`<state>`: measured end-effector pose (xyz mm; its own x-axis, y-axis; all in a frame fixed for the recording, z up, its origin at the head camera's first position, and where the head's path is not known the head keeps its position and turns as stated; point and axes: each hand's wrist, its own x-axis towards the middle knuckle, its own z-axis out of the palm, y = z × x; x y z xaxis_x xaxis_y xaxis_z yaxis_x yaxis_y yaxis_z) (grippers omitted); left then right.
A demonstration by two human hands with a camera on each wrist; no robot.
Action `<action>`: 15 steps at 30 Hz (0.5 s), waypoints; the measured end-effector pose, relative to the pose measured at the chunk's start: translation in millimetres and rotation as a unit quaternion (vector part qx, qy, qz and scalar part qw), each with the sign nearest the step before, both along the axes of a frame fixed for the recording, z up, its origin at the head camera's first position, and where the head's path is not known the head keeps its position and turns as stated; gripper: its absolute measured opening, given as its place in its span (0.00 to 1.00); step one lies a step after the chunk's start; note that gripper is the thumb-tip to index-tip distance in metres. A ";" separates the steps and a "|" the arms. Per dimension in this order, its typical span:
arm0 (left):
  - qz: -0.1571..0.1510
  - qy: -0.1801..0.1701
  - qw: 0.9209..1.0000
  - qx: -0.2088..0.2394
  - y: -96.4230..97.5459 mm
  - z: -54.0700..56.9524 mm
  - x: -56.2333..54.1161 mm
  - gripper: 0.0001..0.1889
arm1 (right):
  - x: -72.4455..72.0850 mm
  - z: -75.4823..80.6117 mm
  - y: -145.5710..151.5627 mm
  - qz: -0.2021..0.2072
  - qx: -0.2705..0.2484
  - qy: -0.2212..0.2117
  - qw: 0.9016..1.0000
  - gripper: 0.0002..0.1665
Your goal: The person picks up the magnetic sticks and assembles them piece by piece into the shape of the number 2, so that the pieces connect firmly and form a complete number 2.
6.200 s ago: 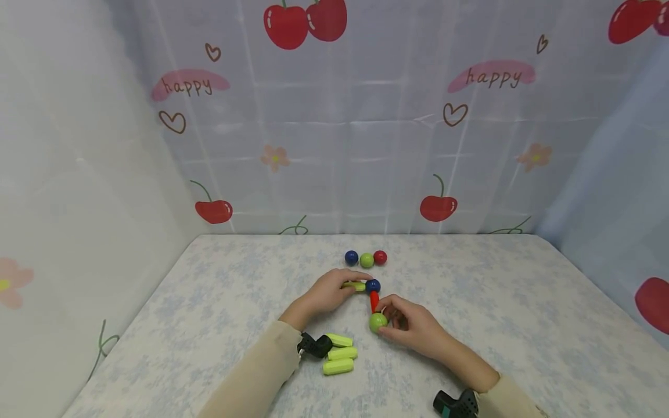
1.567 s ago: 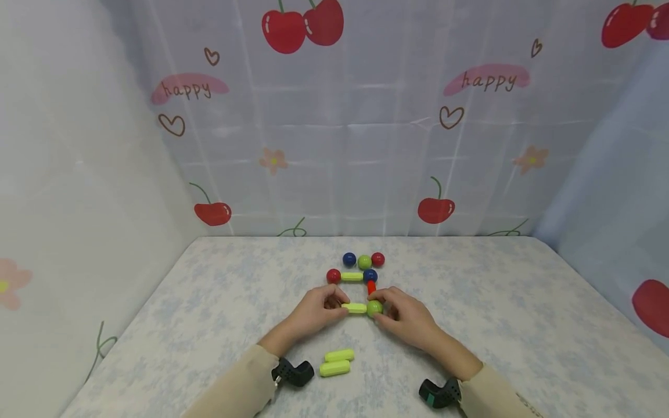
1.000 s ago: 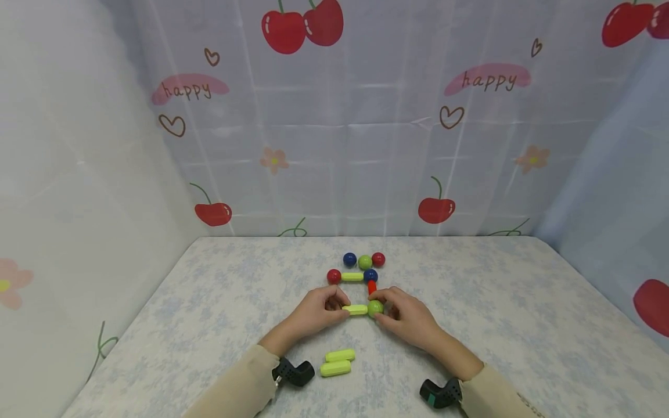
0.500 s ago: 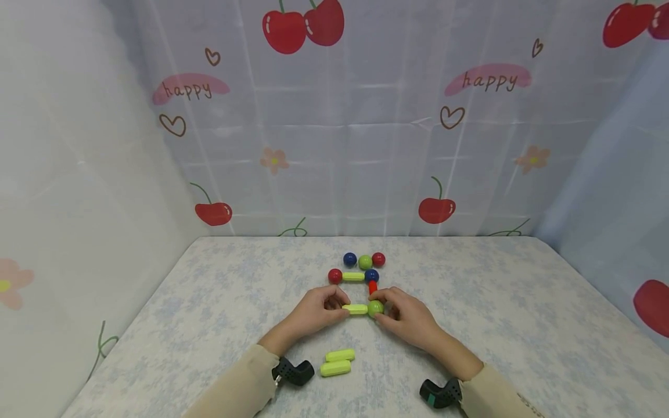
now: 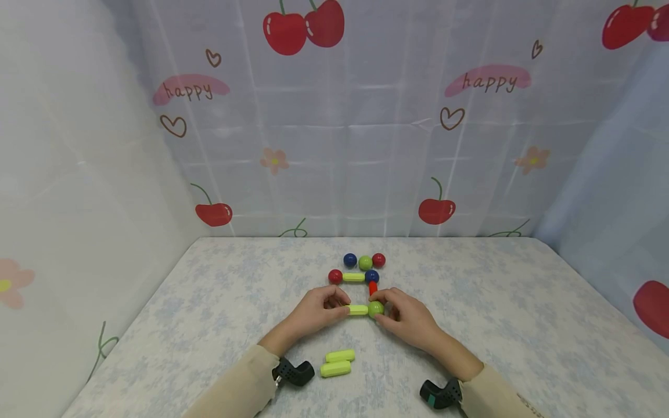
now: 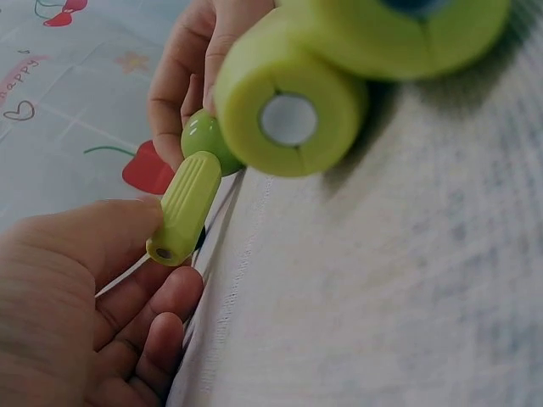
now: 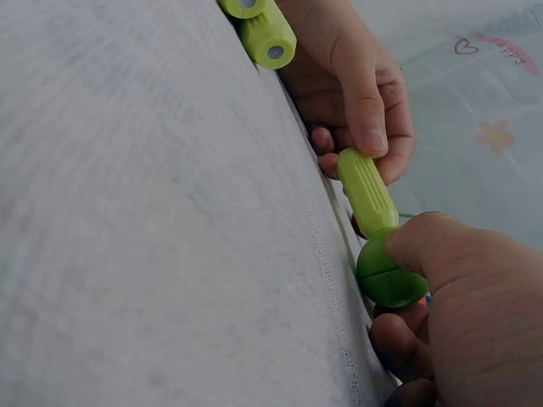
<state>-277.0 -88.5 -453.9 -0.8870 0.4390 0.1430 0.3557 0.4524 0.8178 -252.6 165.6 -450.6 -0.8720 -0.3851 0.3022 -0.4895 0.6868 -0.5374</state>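
My left hand [image 5: 316, 312] pinches the free end of a ridged yellow-green magnetic rod [image 6: 188, 199] between thumb and fingers. The rod's other end meets a green ball [image 5: 376, 309], which my right hand [image 5: 410, 318] holds by thumb and fingertips. From that ball a red rod [image 5: 373, 287] runs back to a blue ball [image 5: 371, 276]. A second yellow-green rod [image 5: 353, 277] joins the blue ball to a red ball [image 5: 335, 276] on the left. In the right wrist view, the thumb lies over the green ball's top near the rod joint.
Two loose yellow-green rods [image 5: 335, 368] lie side by side near the left wrist's black camera [image 5: 294, 372]. Behind the joined pieces sit a loose blue ball [image 5: 349, 260], a green one [image 5: 365, 263] and a red one [image 5: 378, 259]. A printed curtain [image 5: 366, 174] hangs behind the table.
Since the oldest frame, one of the front rods has come to the green ball, held by my left hand, which left the back rod. Over the last second both hands barely move.
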 end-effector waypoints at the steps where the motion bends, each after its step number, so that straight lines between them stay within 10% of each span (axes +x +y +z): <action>1: 0.002 0.000 1.000 0.002 0.0 0.2 0.1 0.05 | 0.0 -0.2 0.0 0.000 0.000 0.001 1.000 0.18; 15: 0.028 -0.058 0.997 0.030 1.0 5.1 -6.6 0.10 | 0.7 -1.0 1.5 0.011 -0.003 0.011 1.000 0.18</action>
